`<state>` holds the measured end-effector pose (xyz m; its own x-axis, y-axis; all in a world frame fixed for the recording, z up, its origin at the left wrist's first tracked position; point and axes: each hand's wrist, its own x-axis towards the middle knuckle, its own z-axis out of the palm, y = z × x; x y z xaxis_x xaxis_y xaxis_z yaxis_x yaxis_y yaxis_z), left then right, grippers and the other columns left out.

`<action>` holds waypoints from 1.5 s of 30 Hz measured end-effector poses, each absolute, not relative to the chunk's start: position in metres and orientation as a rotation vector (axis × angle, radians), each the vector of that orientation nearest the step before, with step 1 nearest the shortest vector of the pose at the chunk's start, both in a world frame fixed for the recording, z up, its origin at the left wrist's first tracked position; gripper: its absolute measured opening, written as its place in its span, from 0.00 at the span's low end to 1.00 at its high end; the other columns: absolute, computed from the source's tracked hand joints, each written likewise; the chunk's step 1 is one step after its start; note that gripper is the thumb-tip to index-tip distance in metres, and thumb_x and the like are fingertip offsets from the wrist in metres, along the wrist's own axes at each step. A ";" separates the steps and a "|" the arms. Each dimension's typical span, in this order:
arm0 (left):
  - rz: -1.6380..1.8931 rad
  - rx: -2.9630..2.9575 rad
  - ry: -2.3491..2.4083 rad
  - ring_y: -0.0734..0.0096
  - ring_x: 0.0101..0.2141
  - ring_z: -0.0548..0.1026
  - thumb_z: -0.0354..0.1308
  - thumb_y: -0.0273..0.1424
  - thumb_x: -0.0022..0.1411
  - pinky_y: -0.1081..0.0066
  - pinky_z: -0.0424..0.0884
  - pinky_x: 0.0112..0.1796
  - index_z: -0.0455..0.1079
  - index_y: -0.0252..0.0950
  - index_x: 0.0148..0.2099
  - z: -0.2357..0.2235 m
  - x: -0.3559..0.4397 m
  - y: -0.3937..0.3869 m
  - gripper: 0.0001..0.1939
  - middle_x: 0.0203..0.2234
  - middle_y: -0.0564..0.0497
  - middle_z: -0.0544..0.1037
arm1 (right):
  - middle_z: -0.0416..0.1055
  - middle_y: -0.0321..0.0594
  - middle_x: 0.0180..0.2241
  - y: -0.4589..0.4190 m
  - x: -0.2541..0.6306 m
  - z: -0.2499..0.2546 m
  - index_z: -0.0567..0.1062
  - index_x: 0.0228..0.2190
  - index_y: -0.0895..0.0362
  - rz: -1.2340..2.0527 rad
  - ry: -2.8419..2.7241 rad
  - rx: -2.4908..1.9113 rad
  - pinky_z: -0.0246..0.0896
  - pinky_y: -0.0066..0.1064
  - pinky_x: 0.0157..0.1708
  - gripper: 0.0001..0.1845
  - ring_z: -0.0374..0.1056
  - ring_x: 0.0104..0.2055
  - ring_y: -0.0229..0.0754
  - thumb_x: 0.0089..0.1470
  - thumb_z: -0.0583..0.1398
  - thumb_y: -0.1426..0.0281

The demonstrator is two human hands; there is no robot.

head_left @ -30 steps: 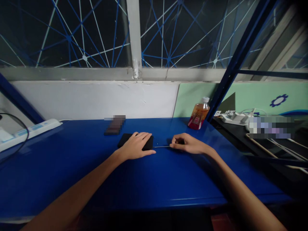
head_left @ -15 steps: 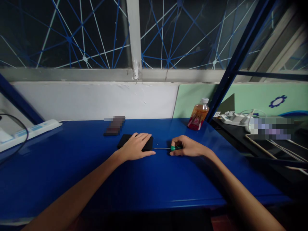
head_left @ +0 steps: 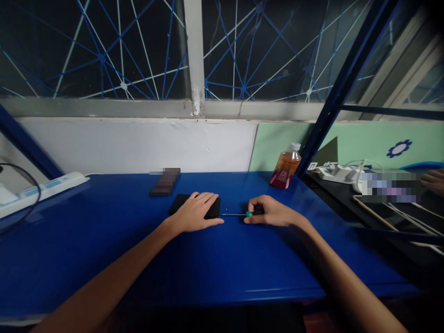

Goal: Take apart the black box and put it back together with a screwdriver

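My left hand [head_left: 196,212] lies flat over a flat black box [head_left: 178,203], its fingers stretched across the top and its thumb out along the near side. Part of the box is covered by that hand. To the right, my right hand [head_left: 268,210] is closed around a screwdriver with a green and dark handle [head_left: 249,214]. Its thin metal shaft [head_left: 232,214] lies level and points left, reaching the box's right side. Where tip and box meet is too small to make out.
Behind the box lies a dark, pixelated flat object [head_left: 165,181]. A drink bottle [head_left: 286,166] stands at the back right by a blue post. White power strips [head_left: 45,192] and cables flank the blue table [head_left: 194,268]. Another person's hand [head_left: 433,180] shows at the right edge.
Another person's hand has come into view at the far right edge. My right fingers have shifted slightly on the screwdriver handle; my left hand and the box look the same.
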<state>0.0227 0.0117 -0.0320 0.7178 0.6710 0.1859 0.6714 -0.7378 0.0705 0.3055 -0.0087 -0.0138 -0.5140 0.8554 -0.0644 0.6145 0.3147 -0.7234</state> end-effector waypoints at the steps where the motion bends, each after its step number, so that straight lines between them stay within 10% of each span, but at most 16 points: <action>1: -0.315 -2.910 -1.134 0.49 0.59 0.61 0.41 0.59 0.62 0.51 0.54 0.56 0.53 0.34 0.66 -0.032 0.023 0.012 0.41 0.60 0.40 0.64 | 0.63 0.32 0.21 -0.009 0.305 -0.015 0.69 0.26 0.57 1.022 -2.247 -1.317 0.47 0.27 0.22 0.19 0.55 0.22 0.34 0.45 0.65 0.54; 45: -0.394 -2.916 -1.100 0.49 0.58 0.63 0.44 0.58 0.62 0.53 0.55 0.56 0.55 0.34 0.65 -0.037 0.022 0.016 0.41 0.59 0.39 0.65 | 0.67 0.34 0.21 -0.013 0.298 -0.010 0.72 0.25 0.57 0.731 -2.343 -1.382 0.46 0.28 0.23 0.18 0.57 0.22 0.34 0.51 0.61 0.54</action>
<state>0.0222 0.0156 -0.0367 0.7235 0.6498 0.2330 0.6500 -0.7549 0.0872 0.2978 -0.0128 -0.0099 -0.4788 0.8778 0.0171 0.7124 0.3998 -0.5768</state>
